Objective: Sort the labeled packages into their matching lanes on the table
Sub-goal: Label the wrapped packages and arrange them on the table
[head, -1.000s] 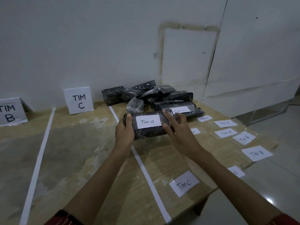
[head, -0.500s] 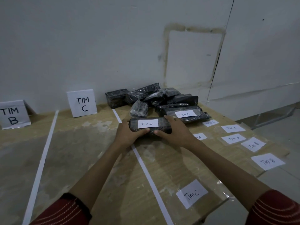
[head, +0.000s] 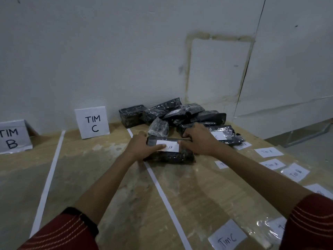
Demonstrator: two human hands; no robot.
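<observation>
On the table (head: 100,177), just before the pile of packages (head: 180,114) at its far edge, the package marked B (head: 171,156) sits at the tape line (head: 162,193). I judge this the pick-up; next it must travel left, toward the TIM B sign (head: 13,137). My left hand (head: 142,147) and right hand (head: 200,139) clamp its ends, thumbs on top.

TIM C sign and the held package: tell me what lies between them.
A white tape line on the table, then the left hand gripping the package; head view.
</observation>
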